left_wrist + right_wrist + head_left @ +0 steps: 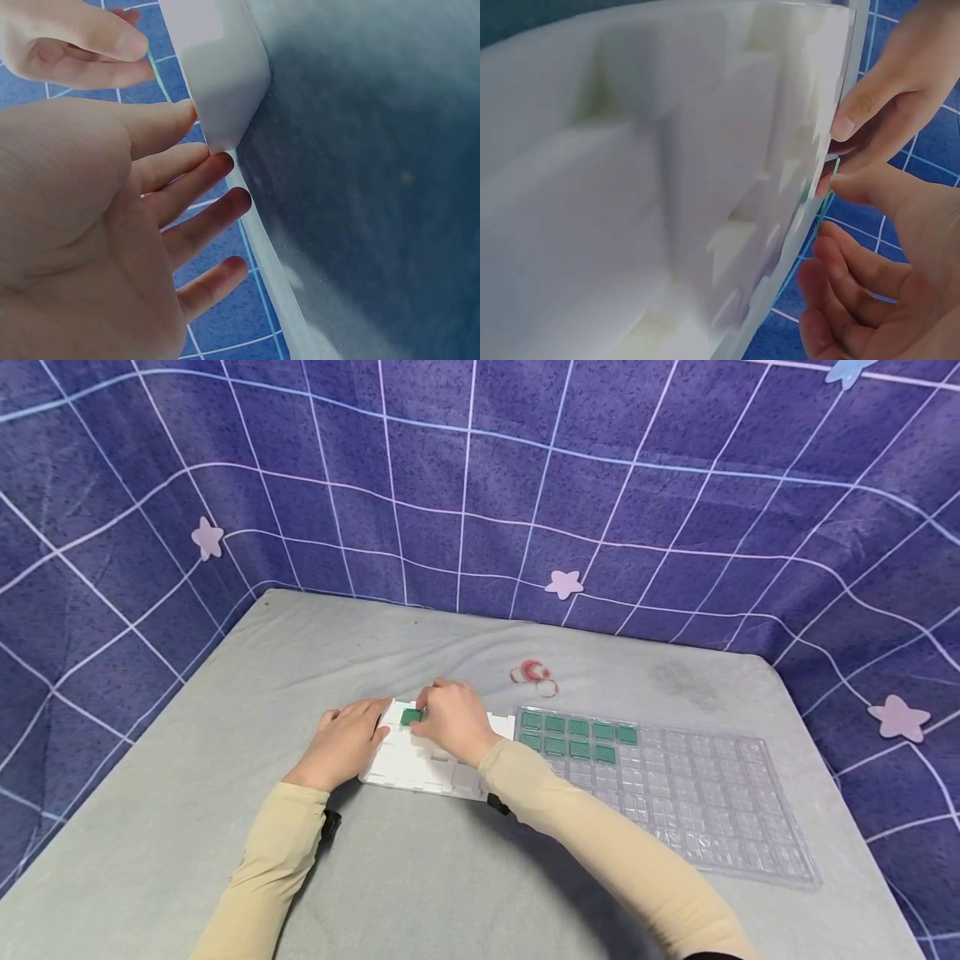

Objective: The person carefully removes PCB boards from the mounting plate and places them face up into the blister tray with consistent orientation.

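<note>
A small green board [411,717] stands tilted over the back left part of a white tray [386,752] with moulded recesses. My right hand [456,718] pinches this board between thumb and fingers; its thin edge [823,206] shows in the right wrist view. At the tray's left end, my left hand [341,743] rests its thumb and fingertips against the rim near the corner. Its fingers look nearly straight and spread in the left wrist view. Part of the white tray lies hidden under my right hand and forearm.
To the right lies a clear plastic tray [720,793] with many cells. Several green boards [579,727] sit in its back left cells. A red printed mark [534,672] shows on the grey cloth [360,885]. Blue gridded curtains [480,477] enclose the back and sides.
</note>
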Tool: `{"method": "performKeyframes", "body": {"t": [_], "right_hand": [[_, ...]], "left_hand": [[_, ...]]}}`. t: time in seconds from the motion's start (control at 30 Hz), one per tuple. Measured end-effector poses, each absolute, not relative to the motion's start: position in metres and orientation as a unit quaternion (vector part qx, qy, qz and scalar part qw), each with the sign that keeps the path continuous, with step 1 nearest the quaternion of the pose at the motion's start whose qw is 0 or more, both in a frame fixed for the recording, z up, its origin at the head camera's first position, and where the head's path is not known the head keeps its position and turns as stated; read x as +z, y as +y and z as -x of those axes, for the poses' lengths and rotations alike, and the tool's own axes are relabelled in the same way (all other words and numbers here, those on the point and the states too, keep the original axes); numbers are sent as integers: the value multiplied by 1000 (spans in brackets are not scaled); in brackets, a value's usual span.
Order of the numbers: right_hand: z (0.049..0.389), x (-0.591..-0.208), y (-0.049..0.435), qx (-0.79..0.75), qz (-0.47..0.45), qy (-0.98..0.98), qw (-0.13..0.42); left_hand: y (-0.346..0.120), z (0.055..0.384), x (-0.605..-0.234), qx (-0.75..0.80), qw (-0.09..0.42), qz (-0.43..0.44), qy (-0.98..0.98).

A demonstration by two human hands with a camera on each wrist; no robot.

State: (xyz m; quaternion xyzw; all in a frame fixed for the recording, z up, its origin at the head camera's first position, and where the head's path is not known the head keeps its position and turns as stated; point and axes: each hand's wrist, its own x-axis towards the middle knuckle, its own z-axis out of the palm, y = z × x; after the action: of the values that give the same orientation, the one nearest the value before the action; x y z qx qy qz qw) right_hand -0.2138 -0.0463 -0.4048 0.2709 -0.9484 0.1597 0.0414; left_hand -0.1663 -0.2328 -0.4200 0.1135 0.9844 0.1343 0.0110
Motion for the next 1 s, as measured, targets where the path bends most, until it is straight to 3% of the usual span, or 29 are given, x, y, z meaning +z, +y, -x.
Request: {"method": "performKeyframes", "body": {"t": [1.0], "right_hand": [[183, -393, 11, 187, -272, -941, 71]], "left_hand": [[-232, 164, -421, 146, -13, -126, 981]]}}
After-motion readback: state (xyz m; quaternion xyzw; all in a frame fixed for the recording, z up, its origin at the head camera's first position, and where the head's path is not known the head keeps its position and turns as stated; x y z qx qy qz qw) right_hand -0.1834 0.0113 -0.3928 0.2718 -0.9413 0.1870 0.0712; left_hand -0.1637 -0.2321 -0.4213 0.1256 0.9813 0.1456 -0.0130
